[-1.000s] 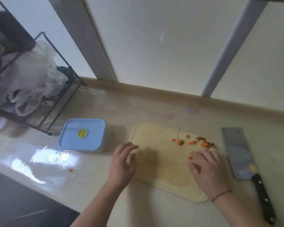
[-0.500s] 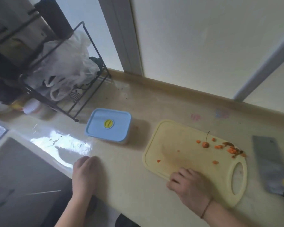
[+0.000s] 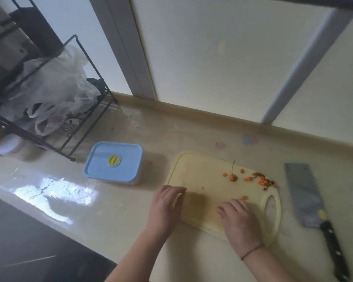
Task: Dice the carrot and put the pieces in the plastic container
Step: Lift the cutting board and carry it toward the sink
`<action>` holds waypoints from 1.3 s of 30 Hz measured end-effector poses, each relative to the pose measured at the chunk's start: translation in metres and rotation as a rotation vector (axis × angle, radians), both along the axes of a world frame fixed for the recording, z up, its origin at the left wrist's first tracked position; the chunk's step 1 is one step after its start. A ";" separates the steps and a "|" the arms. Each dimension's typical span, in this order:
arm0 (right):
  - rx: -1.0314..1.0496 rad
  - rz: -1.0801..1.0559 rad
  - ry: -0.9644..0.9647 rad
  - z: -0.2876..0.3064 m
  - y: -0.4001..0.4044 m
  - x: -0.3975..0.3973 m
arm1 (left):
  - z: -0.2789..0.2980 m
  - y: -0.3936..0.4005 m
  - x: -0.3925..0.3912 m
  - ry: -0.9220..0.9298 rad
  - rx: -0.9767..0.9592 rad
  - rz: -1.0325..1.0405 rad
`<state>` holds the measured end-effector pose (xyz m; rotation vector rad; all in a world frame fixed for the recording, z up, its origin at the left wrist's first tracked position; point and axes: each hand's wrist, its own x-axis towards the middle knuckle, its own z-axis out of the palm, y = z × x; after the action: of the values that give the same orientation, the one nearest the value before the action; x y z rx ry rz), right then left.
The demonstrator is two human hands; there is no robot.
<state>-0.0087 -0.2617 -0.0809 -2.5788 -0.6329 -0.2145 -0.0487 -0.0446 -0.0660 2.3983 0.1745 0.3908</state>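
- Resting on the pale yellow cutting board (image 3: 204, 180) are two hands: the left hand (image 3: 167, 206) lies on the board's left edge in the lower middle of the frame, fingers loosely bent and holding nothing; the right hand (image 3: 239, 219) lies palm down on the board's near part, fingers loosely spread, also holding nothing.
- One carrot end with a thin stem (image 3: 232, 177) sits on the board, above and between the two hands, apart from both.
- Scattered carrot pieces (image 3: 262, 181), too small and blurred to count exactly, lie toward the board's upper right; one piece (image 3: 244, 198) lies just above the right hand's fingertips.
- One plastic container (image 3: 113, 162) with a blue lid on stands left of the board, above and left of the left hand, apart from it.
- One cleaver (image 3: 306, 197) with a black handle lies flat on the counter (image 3: 114, 210) at the right of the frame, right of the board, not touched.
- One black wire rack (image 3: 86, 117) with plastic bags (image 3: 55, 92) stands at the upper left.
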 end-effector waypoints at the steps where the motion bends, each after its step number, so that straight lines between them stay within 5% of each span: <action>1: -0.010 -0.010 0.038 0.000 -0.003 0.001 | -0.005 -0.005 0.005 0.019 0.010 -0.016; 5: 0.071 -0.007 0.193 0.003 -0.016 0.004 | -0.009 -0.012 0.017 0.087 0.042 -0.097; 8: 0.257 -0.217 0.238 0.018 -0.034 0.004 | -0.005 -0.008 0.019 0.050 0.062 -0.171; 13: 0.256 -0.669 0.425 0.026 -0.071 -0.001 | 0.005 -0.002 0.020 0.184 -0.144 0.283; 16: 0.163 -0.641 0.457 0.024 -0.069 -0.005 | 0.008 -0.007 0.024 0.389 -0.228 0.333; 25: 0.423 -0.796 0.690 0.039 -0.065 0.012 | 0.021 -0.012 0.037 0.394 -0.714 0.549; 35: 0.538 -0.642 0.782 0.046 -0.081 0.013 | 0.028 -0.005 0.008 0.286 -0.708 0.641; 39: 0.862 -0.674 0.950 0.046 -0.076 0.015 | 0.036 -0.001 -0.011 0.241 -0.720 0.650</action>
<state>0.0060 -0.3379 -0.0352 -1.6441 0.5758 0.4278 -0.0593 -0.0459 -0.0295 1.6168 1.0307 0.2576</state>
